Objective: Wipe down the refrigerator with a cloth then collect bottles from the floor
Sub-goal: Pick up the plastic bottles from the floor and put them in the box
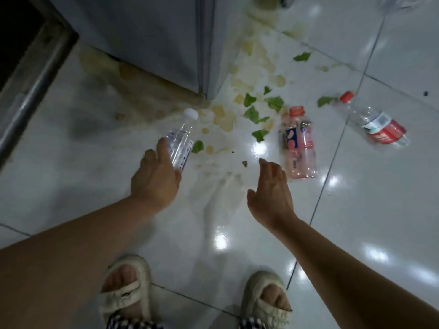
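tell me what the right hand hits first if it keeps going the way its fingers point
Most likely bare wet floor and a leaf scrap ahead of the right hand. The pink bottle lies just to its right, off that line, though depth is unclear.

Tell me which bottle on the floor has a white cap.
The clear bottle that the left hand is gripping, nearest the refrigerator. The pink bottle and the red-labelled bottle both have red caps.
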`<move>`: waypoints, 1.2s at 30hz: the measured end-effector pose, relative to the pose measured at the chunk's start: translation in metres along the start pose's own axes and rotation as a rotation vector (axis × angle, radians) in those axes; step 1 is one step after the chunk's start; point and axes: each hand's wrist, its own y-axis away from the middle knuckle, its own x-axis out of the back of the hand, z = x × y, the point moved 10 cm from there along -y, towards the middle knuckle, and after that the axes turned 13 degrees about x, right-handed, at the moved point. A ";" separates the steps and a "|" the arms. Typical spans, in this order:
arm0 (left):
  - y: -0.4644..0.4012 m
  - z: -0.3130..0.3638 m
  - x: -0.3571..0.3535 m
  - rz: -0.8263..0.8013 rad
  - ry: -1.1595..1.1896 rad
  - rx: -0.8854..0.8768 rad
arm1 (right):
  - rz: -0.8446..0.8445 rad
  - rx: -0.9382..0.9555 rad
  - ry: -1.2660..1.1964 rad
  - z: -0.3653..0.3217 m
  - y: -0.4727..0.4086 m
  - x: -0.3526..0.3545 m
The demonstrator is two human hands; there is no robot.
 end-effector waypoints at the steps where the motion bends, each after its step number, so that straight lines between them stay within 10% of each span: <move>1: 0.003 0.017 -0.003 -0.005 0.000 -0.025 | 0.029 -0.031 0.010 0.015 0.001 0.010; 22: 0.011 0.160 -0.056 -0.041 -0.098 -0.191 | 0.013 -0.365 -0.006 0.182 -0.036 0.022; 36: 0.168 0.336 0.097 -0.039 -0.061 -0.209 | 0.132 -0.319 -0.127 0.182 0.105 0.281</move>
